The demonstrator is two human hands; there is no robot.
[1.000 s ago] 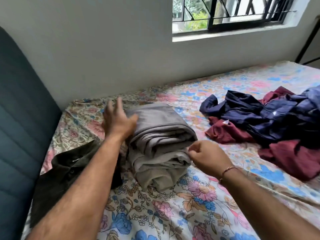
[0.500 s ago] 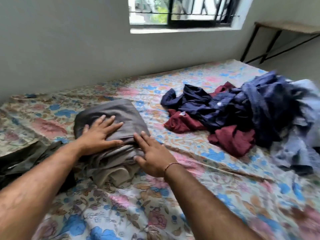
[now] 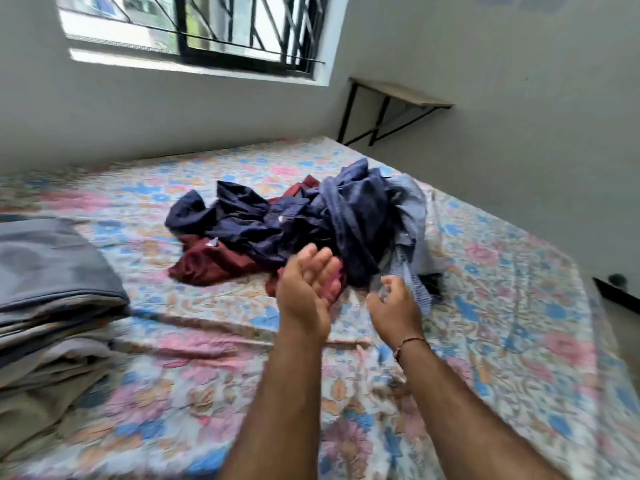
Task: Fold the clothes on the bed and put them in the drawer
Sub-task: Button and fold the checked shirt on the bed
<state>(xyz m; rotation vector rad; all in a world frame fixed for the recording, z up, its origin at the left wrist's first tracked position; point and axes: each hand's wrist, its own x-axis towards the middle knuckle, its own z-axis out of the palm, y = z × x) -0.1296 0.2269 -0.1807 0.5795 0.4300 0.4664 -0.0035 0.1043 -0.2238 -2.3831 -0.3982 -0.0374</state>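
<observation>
Floral bed (image 3: 519, 341), folded pile (image 3: 52, 289) far left.

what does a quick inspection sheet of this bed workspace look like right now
surface: floral printed bedsheet, wrinkled
job's things: folded grey garment at left edge; unfolded pile of navy blue clothes, maroon garment and light blue striped shirt mid-bed
clutter: nothing seen
grippers: left hand open, near pile; right hand fingers loosely curled, by striped shirt, grip unclear
cables: nothing seen
surroundings: barred window, wooden wall shelf
</observation>
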